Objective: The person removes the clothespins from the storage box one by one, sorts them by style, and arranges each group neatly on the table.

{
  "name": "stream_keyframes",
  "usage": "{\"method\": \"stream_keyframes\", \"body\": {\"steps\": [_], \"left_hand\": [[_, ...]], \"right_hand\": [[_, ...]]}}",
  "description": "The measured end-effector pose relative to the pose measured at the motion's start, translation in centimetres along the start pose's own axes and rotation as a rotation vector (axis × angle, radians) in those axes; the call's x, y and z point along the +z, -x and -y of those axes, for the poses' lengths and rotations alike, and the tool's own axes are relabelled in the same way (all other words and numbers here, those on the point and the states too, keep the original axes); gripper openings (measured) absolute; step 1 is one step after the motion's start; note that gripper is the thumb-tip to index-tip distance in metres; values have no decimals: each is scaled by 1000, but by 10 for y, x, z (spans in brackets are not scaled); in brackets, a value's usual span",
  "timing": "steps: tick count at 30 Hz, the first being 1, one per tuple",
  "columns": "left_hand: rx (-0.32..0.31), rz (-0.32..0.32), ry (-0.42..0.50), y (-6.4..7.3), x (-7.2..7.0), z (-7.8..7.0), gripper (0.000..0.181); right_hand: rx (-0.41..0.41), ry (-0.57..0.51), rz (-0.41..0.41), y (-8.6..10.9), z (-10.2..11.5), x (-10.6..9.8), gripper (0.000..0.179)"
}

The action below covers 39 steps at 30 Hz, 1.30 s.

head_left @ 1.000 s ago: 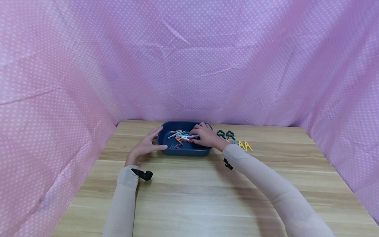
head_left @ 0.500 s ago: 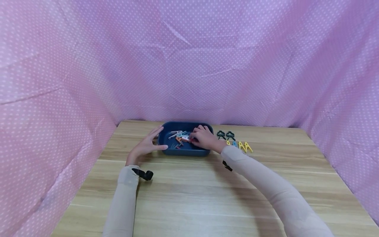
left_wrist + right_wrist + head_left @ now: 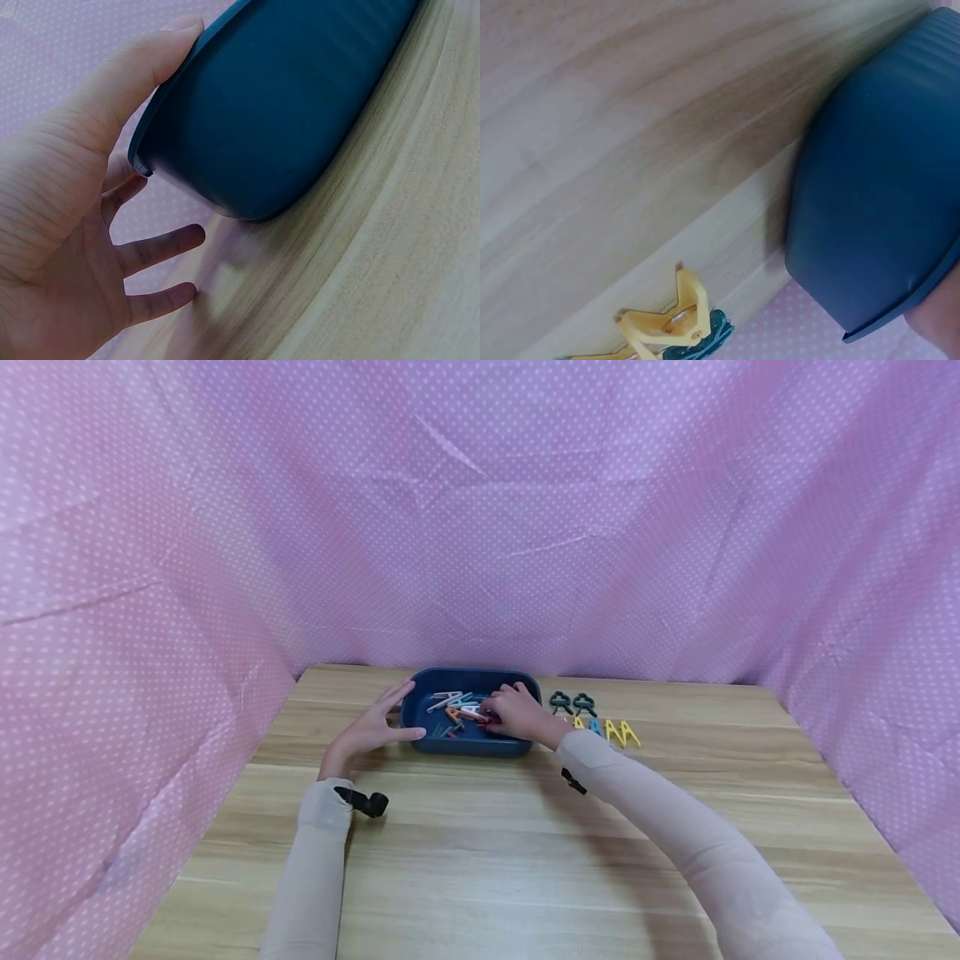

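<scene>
A dark blue bin [image 3: 471,747] on the wooden table holds several small clothespins, among them a white clothespin [image 3: 469,711] and an orange clothespin [image 3: 453,714]. My left hand [image 3: 372,724] is spread across its left end. In the left wrist view the thumb [image 3: 161,56] lies along the rim, and the other fingers extend past the outside. My right hand [image 3: 519,713] reaches over the right end, fingers bent down among the clothespins. Red plastic [image 3: 483,725] shows between its thumb and fingers; I cannot tell whether they grip it. The right wrist view hides these fingertips behind the bin wall.
Right of the bin lie two dark green clips [image 3: 583,703]. In front of them is a row with yellow clothespins [image 3: 628,732] and a blue clothespin [image 3: 595,727]. Pink dotted cloth [image 3: 480,568] hangs behind and beside the table.
My right hand has shifted slightly lower inside the bin. A white clothespin near its fingertips has moved down, and more of the row on the right shows. My left hand stays put.
</scene>
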<state>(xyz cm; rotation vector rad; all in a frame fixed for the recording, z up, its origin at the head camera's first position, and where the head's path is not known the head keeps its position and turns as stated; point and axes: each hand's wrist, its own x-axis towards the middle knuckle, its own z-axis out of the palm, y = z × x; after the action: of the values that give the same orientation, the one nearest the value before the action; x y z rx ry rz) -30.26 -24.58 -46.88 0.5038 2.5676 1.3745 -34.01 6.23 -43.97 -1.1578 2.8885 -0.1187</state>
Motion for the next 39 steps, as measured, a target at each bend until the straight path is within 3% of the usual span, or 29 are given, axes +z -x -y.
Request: {"method": "stream_keyframes", "body": {"steps": [23, 39], "left_hand": [[-6, 0, 4, -1, 0, 0, 100], [3, 8, 7, -1, 0, 2, 100]], "right_hand": [[43, 50, -3, -1, 1, 7, 26], [96, -45, -49, -1, -2, 10, 27]]}}
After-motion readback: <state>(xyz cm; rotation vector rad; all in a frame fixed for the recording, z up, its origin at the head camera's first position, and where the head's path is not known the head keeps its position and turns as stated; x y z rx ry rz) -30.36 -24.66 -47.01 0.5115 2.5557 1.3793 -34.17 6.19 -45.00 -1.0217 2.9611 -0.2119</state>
